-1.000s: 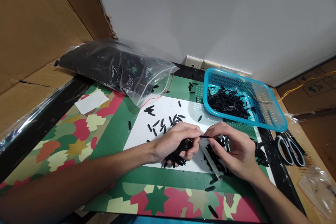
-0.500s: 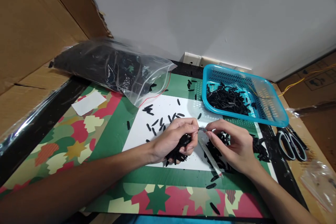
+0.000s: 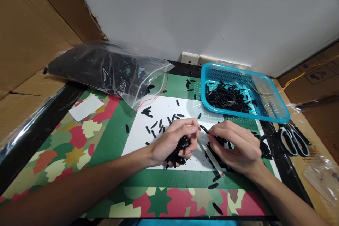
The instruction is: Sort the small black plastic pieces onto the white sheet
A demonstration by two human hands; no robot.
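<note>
My left hand (image 3: 171, 140) is closed around a bunch of small, thin black pieces (image 3: 175, 156), whose ends stick out below the palm. Between the thumb and fingers of my right hand (image 3: 236, 144) is one slim black piece (image 3: 204, 129), its free end pointing toward the left fingertips. I cannot tell whether those fingertips touch it. More black pieces (image 3: 215, 164) lie in a heap partly hidden under my right hand. A narrow whitish strip (image 3: 212, 158) with a reddish end lies between the hands. Loose pieces (image 3: 160, 123) are scattered on the white sheet (image 3: 137, 136).
A blue plastic basket (image 3: 246, 116) with many black pieces stands at the back right. Scissors (image 3: 292, 141) lie right of the sheet. At the back left rests a large zip bag (image 3: 103, 72) full of dark material. A paper slip (image 3: 86, 108) lies on the patterned mat (image 3: 106, 134).
My right hand has drawn slightly right, and the black piece in its fingers now shows more fully, tilted. My left hand still holds the bunch. The view has shifted a little.
</note>
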